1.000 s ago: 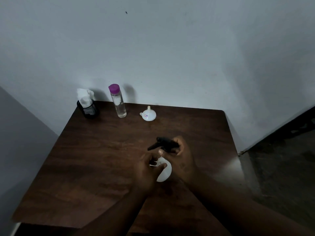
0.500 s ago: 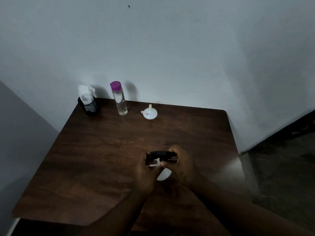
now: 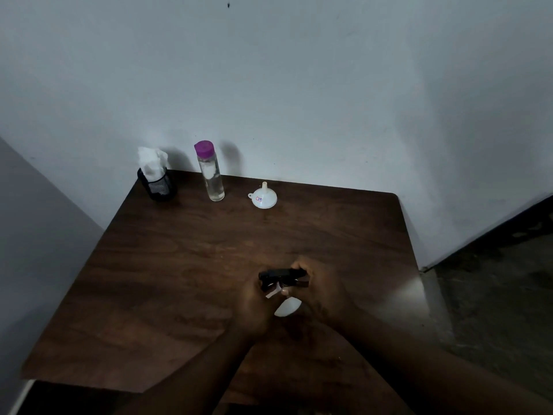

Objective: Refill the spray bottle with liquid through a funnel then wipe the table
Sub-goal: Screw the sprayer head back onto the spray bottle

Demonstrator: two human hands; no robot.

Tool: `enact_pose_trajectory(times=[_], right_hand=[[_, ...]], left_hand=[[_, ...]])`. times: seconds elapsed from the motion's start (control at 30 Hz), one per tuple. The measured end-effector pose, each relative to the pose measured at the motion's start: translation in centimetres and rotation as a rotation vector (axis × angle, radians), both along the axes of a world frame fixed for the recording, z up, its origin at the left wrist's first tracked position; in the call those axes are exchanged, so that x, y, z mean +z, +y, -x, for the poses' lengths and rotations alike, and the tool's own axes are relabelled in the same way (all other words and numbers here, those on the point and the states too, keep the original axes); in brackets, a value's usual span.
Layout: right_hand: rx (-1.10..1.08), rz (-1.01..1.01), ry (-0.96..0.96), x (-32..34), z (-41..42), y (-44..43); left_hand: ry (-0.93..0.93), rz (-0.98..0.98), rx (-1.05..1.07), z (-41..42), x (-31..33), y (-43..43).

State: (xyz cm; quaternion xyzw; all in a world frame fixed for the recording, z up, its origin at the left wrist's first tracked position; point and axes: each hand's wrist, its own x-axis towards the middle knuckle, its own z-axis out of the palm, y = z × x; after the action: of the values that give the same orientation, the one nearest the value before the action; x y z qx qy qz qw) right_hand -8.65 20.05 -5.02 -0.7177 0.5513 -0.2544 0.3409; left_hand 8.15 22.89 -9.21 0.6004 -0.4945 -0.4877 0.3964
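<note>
Overhead, a dark wood-grain worktop (image 3: 179,280) sits in a pale-walled corner. Both hands, left (image 3: 254,307) and right (image 3: 321,290), clasp the spray bottle (image 3: 284,295) near its front. The funnel (image 3: 264,197) at the back bears an unreadable sticker.

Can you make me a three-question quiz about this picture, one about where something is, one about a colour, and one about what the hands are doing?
1. Where is the funnel?
A. at the back of the table, right of the clear bottle
B. in the spray bottle
C. on the floor

2. What colour is the clear bottle's cap?
A. green
B. purple
C. white

3. What are the hands doing?
A. wiping the table
B. pouring liquid
C. both holding the spray bottle

Answers:
1. A, it sits spout-up near the wall, beside the clear bottle.
2. B, the cap on top is purple.
3. C, the left hand grips the white body and the right hand grips the black sprayer top.
</note>
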Motion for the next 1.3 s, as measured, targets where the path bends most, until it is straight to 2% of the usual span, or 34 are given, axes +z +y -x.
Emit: enact_pose_trajectory(times=[0.23,0.47,0.8,0.97,1.13,1.3], right_hand=[[-0.003,0.079,0.075,0.0,-0.7,0.0],[-0.109,0.025,0.067,-0.9,-1.2,-0.1],[-0.004,0.039,-0.017,-1.8,-0.2,0.5],[0.004,0.059,0.043,-1.7,-0.2,0.1],[-0.007,0.085,0.033,-1.5,-0.8,-0.1],[0.082,0.113,0.009,-1.6,0.0,-0.1]], left_hand=[[-0.007,-0.034,-0.005,-0.2,-0.7,-0.3],[-0.001,-0.021,0.002,0.1,-0.9,0.2],[-0.057,0.032,-0.037,0.8,-1.2,0.4],[-0.09,0.064,-0.034,0.8,-1.1,0.4],[-0.049,0.048,-0.026,0.6,-1.3,0.2],[-0.001,0.083,-0.06,0.3,-0.9,0.2]])
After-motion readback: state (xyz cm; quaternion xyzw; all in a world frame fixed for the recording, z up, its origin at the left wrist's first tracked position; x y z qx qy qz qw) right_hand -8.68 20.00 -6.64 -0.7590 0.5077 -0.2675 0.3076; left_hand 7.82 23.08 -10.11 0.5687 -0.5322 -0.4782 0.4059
